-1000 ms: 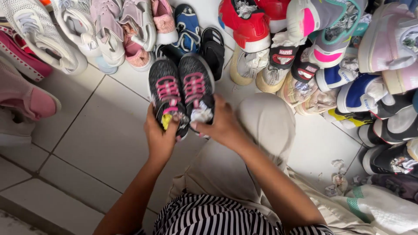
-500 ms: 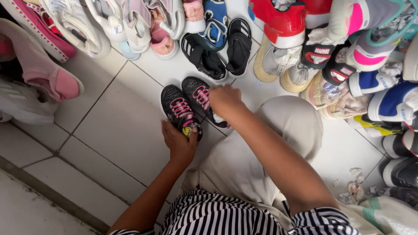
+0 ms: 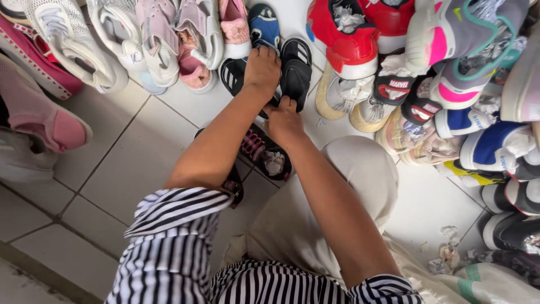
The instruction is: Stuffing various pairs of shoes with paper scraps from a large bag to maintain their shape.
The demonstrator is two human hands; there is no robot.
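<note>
A pair of black sandals (image 3: 296, 66) lies on the white tiled floor in the shoe row at the top centre. My left hand (image 3: 261, 68) reaches over them, its fingers closed around the gap between the two sandals. My right hand (image 3: 284, 121) is just below, fingertips curled on the heel end of the right sandal. Under my forearms lie two black sneakers with pink laces (image 3: 265, 155). One is stuffed with paper, and my left arm mostly hides the other.
Shoes crowd the floor: white and pink sneakers (image 3: 157, 42) at top left, a pink shoe (image 3: 42, 112) at left, a red shoe (image 3: 349, 39) and a dense pile (image 3: 467, 118) to the right. Crumpled paper (image 3: 444, 256) lies at lower right. My beige-trousered knee (image 3: 360, 174) is bent in front.
The black sneakers with pink laces left my hands and now lie on the floor. Both hands moved up to the black sandals.
</note>
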